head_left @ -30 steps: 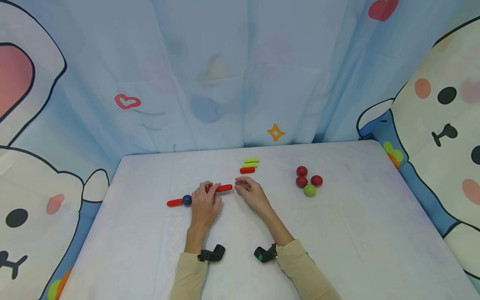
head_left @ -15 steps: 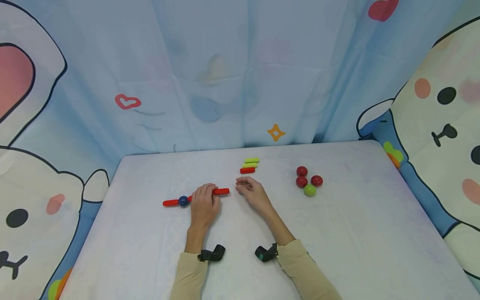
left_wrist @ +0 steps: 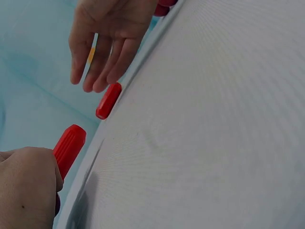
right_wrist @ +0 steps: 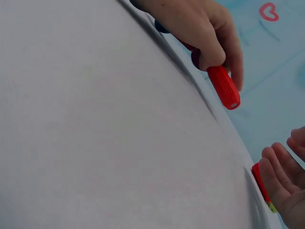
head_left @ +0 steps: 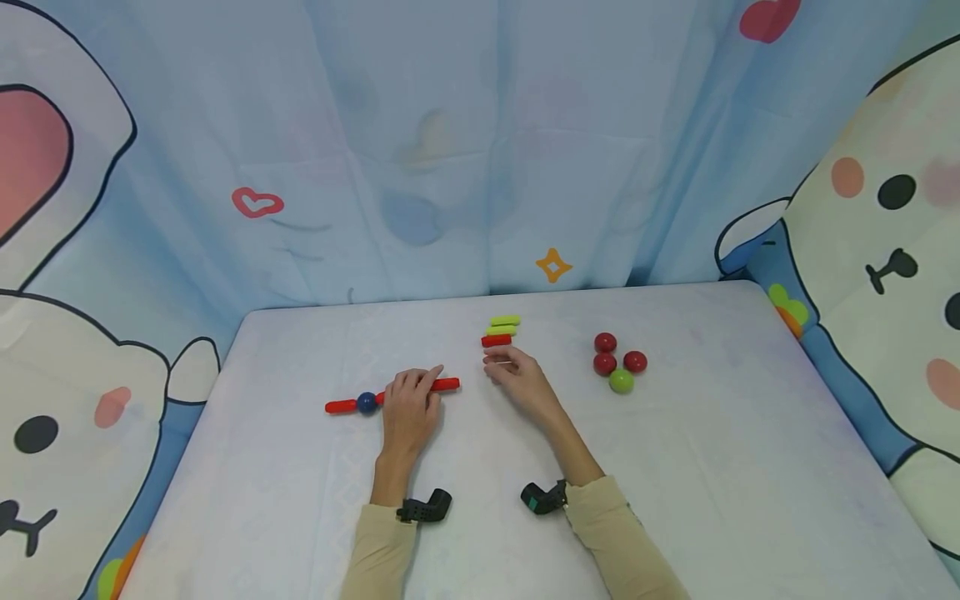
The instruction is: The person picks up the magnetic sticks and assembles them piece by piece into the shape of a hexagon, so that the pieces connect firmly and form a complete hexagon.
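Observation:
My left hand [head_left: 407, 412] grips a straight toy piece of red rods [head_left: 447, 384] joined by a blue ball [head_left: 367, 402]. One red rod [head_left: 341, 407] sticks out beyond the ball on the left. In the right wrist view, a dark ball [right_wrist: 196, 59] shows partly behind the thumb, at the base of the ribbed rod [right_wrist: 224, 88]. My fingers hide the middle of the piece. Nothing is in my right hand [head_left: 525, 387]; its loosely bent fingers are just in front of a separate red rod [head_left: 497, 340]. Beyond that rod lie two yellow-green rods [head_left: 506, 320].
To the right on the white-covered table [head_left: 720, 467] sit several red balls [head_left: 634, 361] and one green ball [head_left: 621, 382], close together. A blue cartoon curtain [head_left: 420, 150] hangs behind the table's far edge. Each wrist wears a black camera [head_left: 424, 506].
The joined piece has shifted slightly left and settled flatter in my left hand, whose index finger is now raised. My right hand has moved slightly right, nearer the loose red rod.

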Available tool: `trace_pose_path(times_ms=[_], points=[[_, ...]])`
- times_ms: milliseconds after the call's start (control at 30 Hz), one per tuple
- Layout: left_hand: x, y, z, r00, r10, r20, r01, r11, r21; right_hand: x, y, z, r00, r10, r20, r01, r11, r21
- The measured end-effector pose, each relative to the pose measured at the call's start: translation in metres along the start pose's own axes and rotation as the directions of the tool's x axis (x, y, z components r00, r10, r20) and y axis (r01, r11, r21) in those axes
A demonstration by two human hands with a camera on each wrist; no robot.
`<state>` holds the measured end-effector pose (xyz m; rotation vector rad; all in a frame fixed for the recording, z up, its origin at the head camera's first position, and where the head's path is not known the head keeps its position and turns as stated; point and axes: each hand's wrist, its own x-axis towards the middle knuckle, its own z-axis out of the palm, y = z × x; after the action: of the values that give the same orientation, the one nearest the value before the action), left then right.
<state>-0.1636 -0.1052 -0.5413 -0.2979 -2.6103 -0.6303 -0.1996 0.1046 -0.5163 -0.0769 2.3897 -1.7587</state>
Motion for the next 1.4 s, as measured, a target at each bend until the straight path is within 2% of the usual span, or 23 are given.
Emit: trace_pose_path(times_ms=[167,333,600,700,933,1033,1300,1400], points=[[0.001,0.002,0.0,1.0,0.002,-0.004,-0.002,1.0,-0.011,0.0,-0.004,-0.023,0.999,-0.033,-0.003,0.033,0.998,-0.048],[0.0,0.002,0.001,1.0,0.001,-0.003,-0.001,1.0,-0.009,-0.004,-0.006,-0.047,0.994,-0.088,-0.059,0.083,0.993,-0.084],[0.0,-0.001,0.005,0.998,0.022,-0.06,-0.023,1.0,-0.014,-0.011,-0.006,-0.074,0.985,-0.093,-0.145,0.089,0.995,-0.032],[0.0,-0.002,0.006,0.998,0.022,-0.058,-0.023,1.0,-0.013,-0.012,-0.004,-0.082,0.981,-0.092,-0.17,0.09,0.996,-0.021],[-0.001,0.0,0.004,1.0,0.006,-0.022,-0.007,1.0,-0.009,-0.018,-0.004,-0.1,0.951,-0.158,-0.265,0.149,0.987,-0.055],[-0.001,0.0,0.004,1.0,0.014,-0.028,-0.014,1.0,-0.008,-0.017,0.002,-0.107,0.94,-0.151,-0.306,0.144,0.988,-0.046],[-0.001,-0.001,0.003,0.996,0.058,-0.072,-0.058,0.998,0.008,-0.022,0.003,-0.117,0.939,-0.088,-0.332,0.083,0.996,-0.031],[0.0,0.0,0.002,0.992,0.083,-0.096,-0.083,0.997,0.004,-0.023,0.004,-0.122,0.929,-0.081,-0.361,0.082,0.997,-0.014]])
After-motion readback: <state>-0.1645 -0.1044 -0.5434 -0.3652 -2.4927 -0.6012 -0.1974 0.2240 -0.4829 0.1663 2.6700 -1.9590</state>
